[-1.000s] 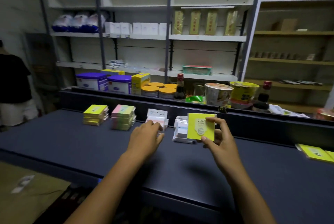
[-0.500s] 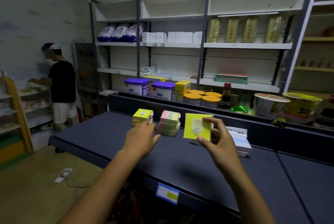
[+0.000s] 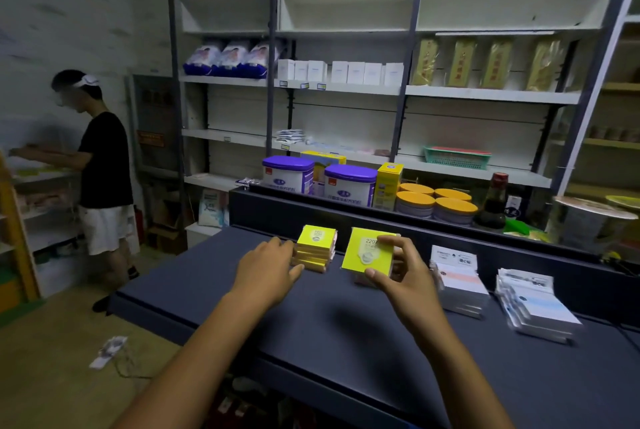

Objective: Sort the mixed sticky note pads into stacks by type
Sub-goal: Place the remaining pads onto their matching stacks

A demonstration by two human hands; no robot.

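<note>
Right hand (image 3: 401,276) pinches a yellow pad (image 3: 367,250) just beside the yellow stack (image 3: 314,248), left hand (image 3: 268,267) open against it; two white stacks (image 3: 459,281) done, pad still to place.

The yellow pad (image 3: 367,250) in my right hand (image 3: 403,276) hides most of the stack behind it, its printed label is too small to read, and the rightmost white stack (image 3: 538,307) looks blurred.
</note>
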